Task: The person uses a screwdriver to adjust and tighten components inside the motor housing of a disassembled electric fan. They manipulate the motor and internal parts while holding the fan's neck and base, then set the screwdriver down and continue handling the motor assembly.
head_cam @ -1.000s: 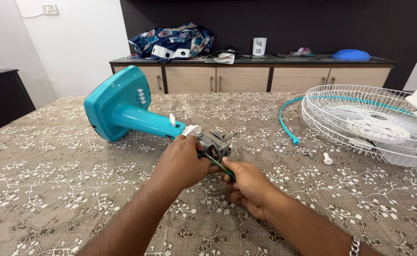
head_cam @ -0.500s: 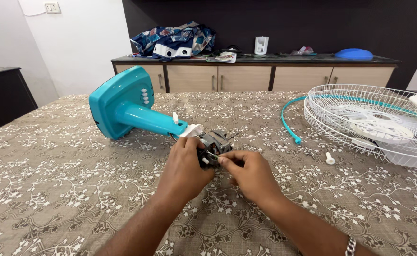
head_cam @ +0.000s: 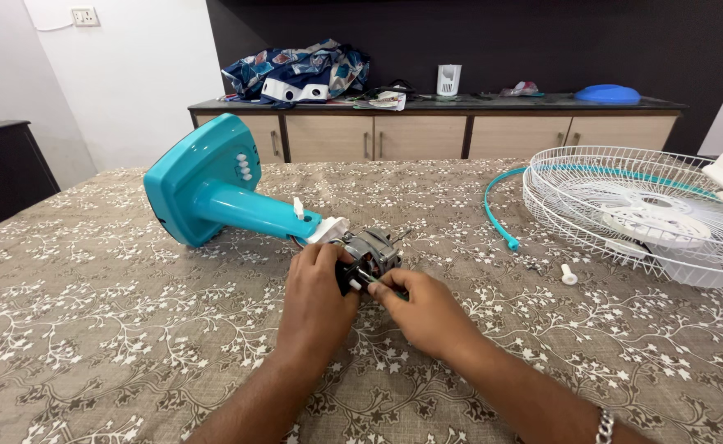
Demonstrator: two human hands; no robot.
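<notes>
The fan motor [head_cam: 367, 253] lies on the patterned tablecloth [head_cam: 90, 329], joined to the end of the teal fan stand [head_cam: 221, 193], which rests on its side with its broad base pointing away from the motor. The left hand [head_cam: 316, 300] is closed over the near left side of the motor, steadying it, and the right hand [head_cam: 427, 312] pinches a thin, dark green-handled tool [head_cam: 371, 280] against the motor's near face; whether its tip is seated I cannot tell. The motor looks like bare metal: probably heavy, rigid, and best gripped around its solid casing, not by the fine wires near the stand. Right of the motor lie a white wire fan guard [head_cam: 624, 205], a teal rim strip [head_cam: 497, 205] and a small white knob [head_cam: 569, 275].
</notes>
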